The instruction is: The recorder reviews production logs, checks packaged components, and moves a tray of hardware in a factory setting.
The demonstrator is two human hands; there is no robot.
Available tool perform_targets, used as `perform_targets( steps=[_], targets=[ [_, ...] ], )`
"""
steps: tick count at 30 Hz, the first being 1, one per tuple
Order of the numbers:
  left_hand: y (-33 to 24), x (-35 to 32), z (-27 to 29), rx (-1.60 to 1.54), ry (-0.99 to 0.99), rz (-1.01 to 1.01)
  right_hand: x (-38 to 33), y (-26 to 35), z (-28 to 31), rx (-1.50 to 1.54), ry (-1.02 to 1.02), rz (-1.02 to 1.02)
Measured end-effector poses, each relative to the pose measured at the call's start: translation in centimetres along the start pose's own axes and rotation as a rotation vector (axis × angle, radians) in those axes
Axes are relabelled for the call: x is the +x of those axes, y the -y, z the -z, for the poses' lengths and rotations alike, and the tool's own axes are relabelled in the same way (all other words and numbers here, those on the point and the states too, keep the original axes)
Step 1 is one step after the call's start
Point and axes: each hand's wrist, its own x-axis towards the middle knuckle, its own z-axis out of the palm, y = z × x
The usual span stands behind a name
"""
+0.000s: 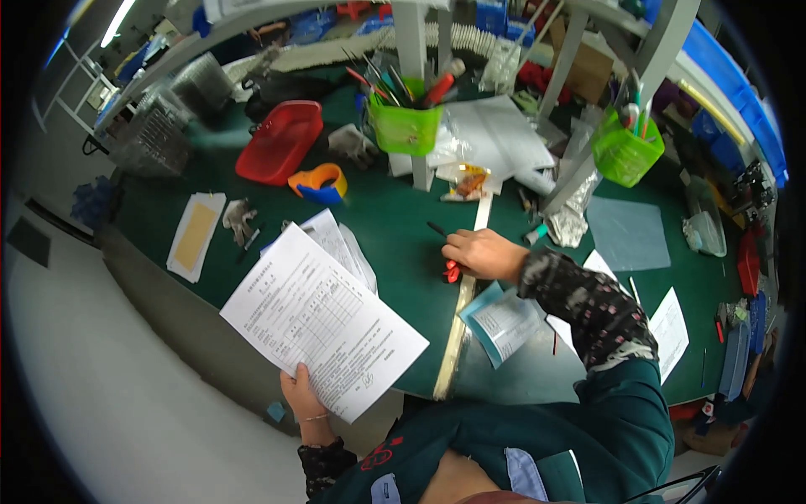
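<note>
The left hand (300,396) pinches one white printed paper sheet (323,319); the right hand (477,254) curls at one small red tool (452,271), grip unclear; two lime-green plastic bins (407,130)

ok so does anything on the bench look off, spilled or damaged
Nothing looks plainly spilled or broken, and the printed sheet in the left hand seems intact. The silvery wrap by the grey post looks untidy because it's crumpled; the blue packet and white sheet around the right sleeve lie askew.
</note>
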Motion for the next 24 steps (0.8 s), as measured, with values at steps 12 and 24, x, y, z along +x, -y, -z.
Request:
perform_targets(
  steps=[12, 24],
  targets=[
    [1.8, 2.4, -0.7, -0.170, 0.029, -0.013, 7.7, 2.5, 18.1, 0.478, -1.146, -0.236],
    [1.5, 1.0, -0.7, -0.161, 0.001, 0.051, 9.4, -2.3, 15.4, -0.167, -0.673, -0.447]
  ],
)
